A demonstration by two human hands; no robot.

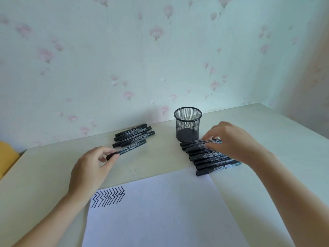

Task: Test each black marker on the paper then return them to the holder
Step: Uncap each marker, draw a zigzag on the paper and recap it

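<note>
I see the pale counter filling the lower half of the frame, with white paper at bottom centre carrying a cluster of zigzag test strokes at its upper left corner. My right hand, right of centre, rests fingers-down on a row of black markers; whether it grips one I cannot tell. My left hand pinches a single marker by its near end, just below a smaller pile. The mesh holder stands empty at centre. I judge testing is midway; next calls for lifting a marker to paper.
</note>
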